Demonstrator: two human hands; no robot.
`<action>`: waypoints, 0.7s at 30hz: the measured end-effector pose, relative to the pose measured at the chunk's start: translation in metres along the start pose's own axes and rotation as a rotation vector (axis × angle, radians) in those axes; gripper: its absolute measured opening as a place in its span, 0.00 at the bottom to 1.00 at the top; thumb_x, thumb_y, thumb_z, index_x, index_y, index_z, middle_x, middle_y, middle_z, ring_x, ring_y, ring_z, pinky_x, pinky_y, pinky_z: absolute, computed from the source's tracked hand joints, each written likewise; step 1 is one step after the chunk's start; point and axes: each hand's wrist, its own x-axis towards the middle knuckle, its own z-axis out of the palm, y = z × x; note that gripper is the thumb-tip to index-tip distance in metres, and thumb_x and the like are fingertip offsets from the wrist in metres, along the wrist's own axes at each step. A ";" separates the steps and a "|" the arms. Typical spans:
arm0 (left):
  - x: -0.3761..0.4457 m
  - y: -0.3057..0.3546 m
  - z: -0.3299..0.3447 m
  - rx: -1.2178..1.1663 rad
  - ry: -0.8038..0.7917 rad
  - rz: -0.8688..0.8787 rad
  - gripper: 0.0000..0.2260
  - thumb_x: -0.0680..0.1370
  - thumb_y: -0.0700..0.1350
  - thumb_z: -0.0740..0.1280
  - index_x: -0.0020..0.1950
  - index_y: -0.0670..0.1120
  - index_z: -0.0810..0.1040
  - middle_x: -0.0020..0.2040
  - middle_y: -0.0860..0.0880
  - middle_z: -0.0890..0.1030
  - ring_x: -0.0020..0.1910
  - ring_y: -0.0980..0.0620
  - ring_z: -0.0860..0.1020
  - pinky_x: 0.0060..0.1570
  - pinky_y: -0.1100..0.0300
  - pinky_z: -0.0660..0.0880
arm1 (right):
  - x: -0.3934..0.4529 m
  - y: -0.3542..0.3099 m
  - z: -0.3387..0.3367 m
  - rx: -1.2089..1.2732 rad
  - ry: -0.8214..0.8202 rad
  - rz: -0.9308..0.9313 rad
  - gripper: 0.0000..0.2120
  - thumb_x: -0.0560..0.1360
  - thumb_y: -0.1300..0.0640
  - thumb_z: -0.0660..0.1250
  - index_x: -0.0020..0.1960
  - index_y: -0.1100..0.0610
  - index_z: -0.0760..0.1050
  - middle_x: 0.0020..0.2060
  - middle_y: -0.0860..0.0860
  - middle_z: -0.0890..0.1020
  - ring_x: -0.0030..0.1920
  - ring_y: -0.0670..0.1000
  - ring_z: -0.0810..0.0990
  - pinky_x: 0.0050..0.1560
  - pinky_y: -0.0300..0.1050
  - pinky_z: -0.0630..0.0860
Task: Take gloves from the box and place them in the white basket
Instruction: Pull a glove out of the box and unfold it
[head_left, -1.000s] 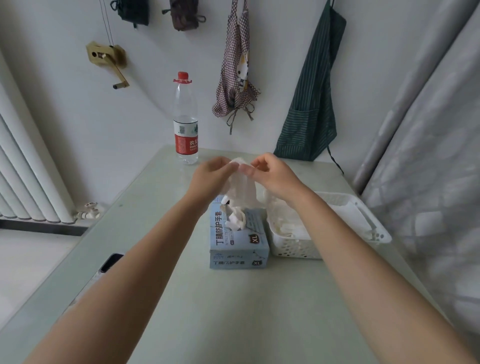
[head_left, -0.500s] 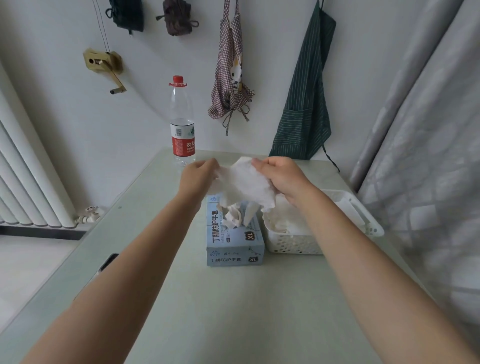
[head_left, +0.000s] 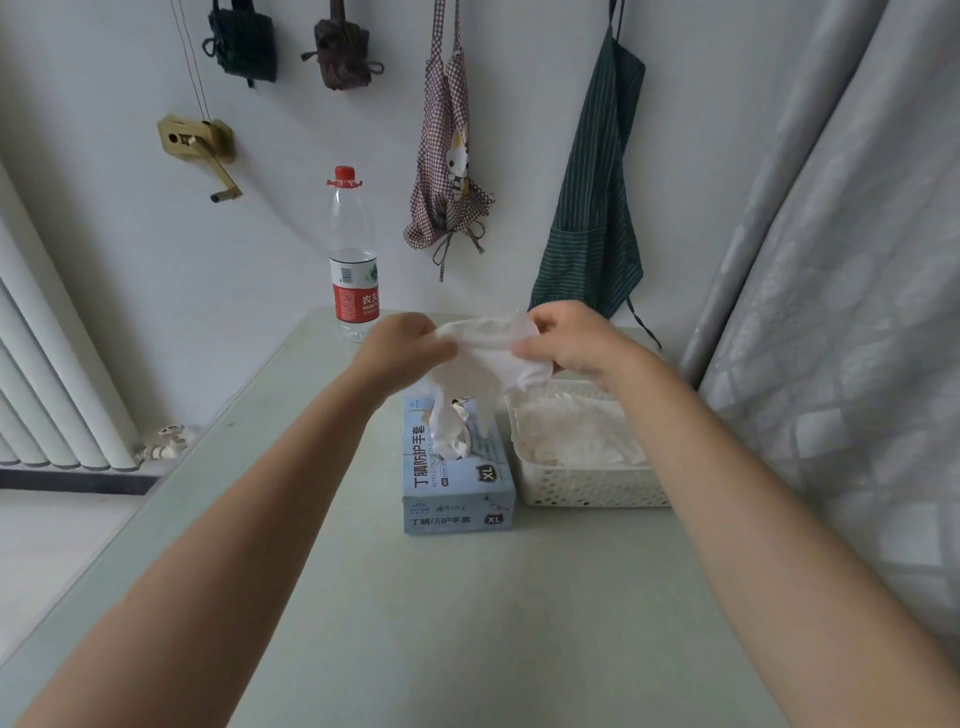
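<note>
Gloves, and the worktop (head_left: 467, 623) carries the box (head_left: 457, 488) under the hands, white basket (head_left: 587, 486) below the right hand (head_left: 571, 340). Both it and the left hand (head_left: 402, 348) pinch one glove (head_left: 488, 353): limp, featherlight, probably clingy, best held by its edges.

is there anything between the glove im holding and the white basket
Nothing visible blocks it. The glove is held up by the left hand and right hand, just above and left of the white basket. The basket's top is open, with only earlier gloves lying inside. The glove box sits beside it, not in the path.
</note>
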 end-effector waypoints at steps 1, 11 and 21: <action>-0.001 0.001 -0.002 -0.016 0.007 -0.011 0.09 0.74 0.46 0.71 0.44 0.40 0.79 0.35 0.49 0.75 0.35 0.50 0.73 0.35 0.59 0.67 | 0.000 -0.001 -0.004 0.066 0.066 0.003 0.09 0.74 0.58 0.72 0.52 0.59 0.79 0.43 0.51 0.81 0.43 0.50 0.80 0.42 0.45 0.79; -0.027 0.032 -0.014 -0.501 -0.420 0.038 0.10 0.77 0.47 0.71 0.55 0.46 0.82 0.51 0.46 0.85 0.52 0.47 0.83 0.48 0.54 0.80 | -0.030 -0.049 -0.012 0.112 0.167 -0.182 0.10 0.75 0.45 0.70 0.44 0.52 0.79 0.33 0.43 0.76 0.34 0.41 0.73 0.38 0.34 0.69; -0.026 0.034 -0.010 -0.735 -0.222 -0.023 0.07 0.77 0.48 0.71 0.41 0.47 0.78 0.37 0.49 0.80 0.36 0.51 0.77 0.37 0.59 0.74 | -0.044 -0.053 -0.023 0.081 0.166 -0.141 0.11 0.74 0.46 0.71 0.43 0.53 0.77 0.37 0.50 0.75 0.37 0.48 0.72 0.36 0.42 0.70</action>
